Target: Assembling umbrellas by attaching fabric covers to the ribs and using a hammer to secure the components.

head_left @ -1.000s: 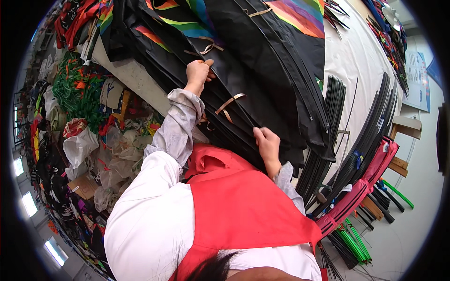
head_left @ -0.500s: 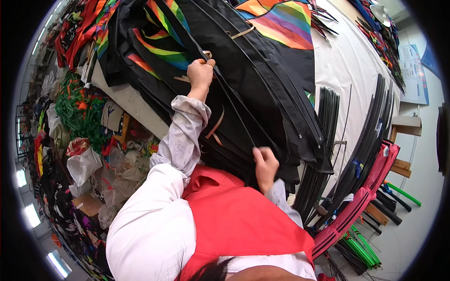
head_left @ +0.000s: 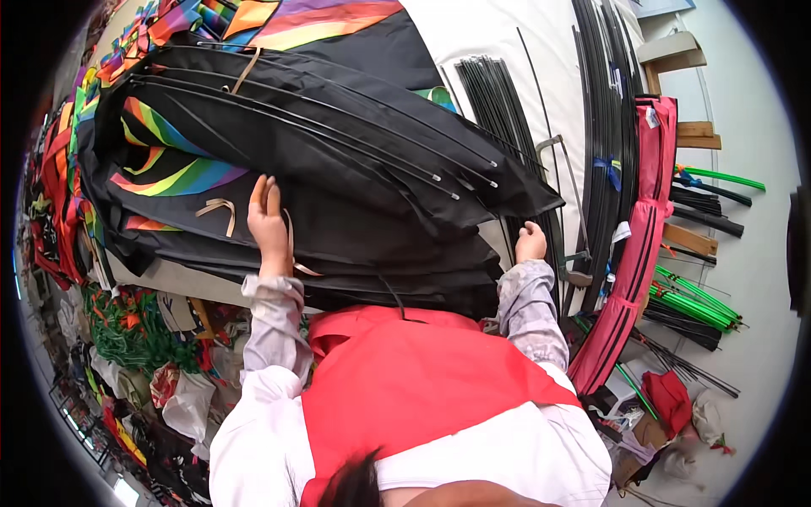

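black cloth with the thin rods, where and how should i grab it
Likely best to pinch the black cloth at its pointed tip, coming from the right, where the right hand is close by. The cloth narrows there, and the visible rod tips stop short of it, so a grip should meet fabric alone.

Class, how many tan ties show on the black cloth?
3: one tie towards the top, another left of the left hand, the third just right of it. Others may be hidden.

Black fabric (head_left: 363, 207) lies beneath the left hand (head_left: 269, 226).
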The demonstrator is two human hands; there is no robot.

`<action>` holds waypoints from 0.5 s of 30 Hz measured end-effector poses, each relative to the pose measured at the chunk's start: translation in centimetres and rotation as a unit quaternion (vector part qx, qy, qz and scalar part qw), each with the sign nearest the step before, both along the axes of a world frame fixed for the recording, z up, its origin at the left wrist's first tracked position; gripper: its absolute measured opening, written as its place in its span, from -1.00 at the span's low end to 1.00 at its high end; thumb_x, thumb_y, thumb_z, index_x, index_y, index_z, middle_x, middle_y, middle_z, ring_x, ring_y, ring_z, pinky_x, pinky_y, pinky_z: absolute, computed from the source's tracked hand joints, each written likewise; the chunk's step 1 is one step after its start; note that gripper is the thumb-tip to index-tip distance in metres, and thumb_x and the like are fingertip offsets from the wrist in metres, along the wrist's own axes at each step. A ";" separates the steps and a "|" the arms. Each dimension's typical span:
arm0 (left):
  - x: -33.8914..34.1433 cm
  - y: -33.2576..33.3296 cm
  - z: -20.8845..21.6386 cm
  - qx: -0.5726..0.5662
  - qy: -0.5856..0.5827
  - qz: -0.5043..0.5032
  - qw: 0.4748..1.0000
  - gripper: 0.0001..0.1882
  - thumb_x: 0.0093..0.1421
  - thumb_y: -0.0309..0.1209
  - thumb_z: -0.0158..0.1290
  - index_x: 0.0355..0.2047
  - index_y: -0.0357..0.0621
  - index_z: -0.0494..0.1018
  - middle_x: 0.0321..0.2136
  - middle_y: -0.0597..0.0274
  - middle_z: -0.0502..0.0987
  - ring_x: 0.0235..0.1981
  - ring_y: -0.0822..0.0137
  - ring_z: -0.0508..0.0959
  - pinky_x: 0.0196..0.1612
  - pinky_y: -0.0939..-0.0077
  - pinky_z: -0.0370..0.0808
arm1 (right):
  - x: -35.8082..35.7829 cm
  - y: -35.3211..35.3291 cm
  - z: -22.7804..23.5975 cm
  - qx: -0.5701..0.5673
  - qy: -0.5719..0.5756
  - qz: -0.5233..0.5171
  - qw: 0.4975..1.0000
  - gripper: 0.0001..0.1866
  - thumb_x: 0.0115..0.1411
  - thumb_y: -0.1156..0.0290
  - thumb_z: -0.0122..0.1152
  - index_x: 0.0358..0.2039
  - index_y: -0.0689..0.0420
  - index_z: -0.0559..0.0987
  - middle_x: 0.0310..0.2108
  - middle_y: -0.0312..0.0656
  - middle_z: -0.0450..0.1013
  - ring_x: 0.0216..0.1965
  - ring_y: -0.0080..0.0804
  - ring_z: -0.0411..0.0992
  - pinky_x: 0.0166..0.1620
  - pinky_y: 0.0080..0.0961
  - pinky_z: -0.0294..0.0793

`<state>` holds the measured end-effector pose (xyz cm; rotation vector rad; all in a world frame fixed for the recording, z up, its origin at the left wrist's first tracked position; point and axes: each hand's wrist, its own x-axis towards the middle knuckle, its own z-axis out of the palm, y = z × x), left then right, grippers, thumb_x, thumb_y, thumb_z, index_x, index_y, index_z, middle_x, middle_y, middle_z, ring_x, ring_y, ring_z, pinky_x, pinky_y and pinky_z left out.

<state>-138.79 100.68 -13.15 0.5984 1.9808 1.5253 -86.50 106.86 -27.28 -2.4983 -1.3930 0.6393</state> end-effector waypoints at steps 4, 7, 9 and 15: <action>2.0 -5.4 1.1 -0.074 0.014 0.040 0.996 -0.62 0.33 -0.38 0.01 0.09 -0.34 0.37 -0.06 0.07 0.54 -0.02 0.35 0.52 0.09 0.59 0.38 | -1.1 1.9 -0.8 -0.069 -0.104 0.121 0.985 -0.77 0.07 0.23 0.26 -0.35 0.12 0.59 -0.31 -0.14 0.49 -0.30 -0.11 0.46 -0.20 -0.29 0.41; 2.1 -6.8 1.6 -0.115 0.056 0.054 0.990 -0.62 0.31 -0.34 0.04 0.03 -0.34 0.40 -0.16 0.08 0.57 -0.17 0.38 0.56 -0.06 0.60 0.44 | -1.1 2.4 -0.1 -0.102 -0.113 0.204 0.967 -0.72 0.09 0.15 0.23 -0.45 0.13 0.54 -0.36 -0.08 0.45 -0.32 -0.03 0.44 -0.24 -0.21 0.37; 1.5 -6.8 1.5 -0.122 0.009 0.116 0.986 -0.65 0.30 -0.33 0.04 -0.02 -0.34 0.41 -0.22 0.10 0.57 -0.26 0.39 0.55 -0.15 0.60 0.46 | 0.2 1.7 -0.6 -0.095 -0.114 0.227 0.963 -0.72 0.10 0.17 0.21 -0.44 0.14 0.53 -0.35 -0.08 0.45 -0.33 -0.02 0.43 -0.24 -0.20 0.37; -2.4 -10.8 -1.0 -0.040 -0.073 0.349 0.933 -0.72 0.28 -0.33 0.03 -0.16 -0.33 0.34 -0.42 0.15 0.49 -0.52 0.40 0.53 -0.44 0.65 0.50 | 4.0 -6.8 2.9 0.080 0.030 0.196 0.977 -0.77 0.21 0.34 0.06 -0.17 0.17 0.51 -0.34 -0.06 0.52 -0.34 -0.06 0.46 -0.17 -0.30 0.43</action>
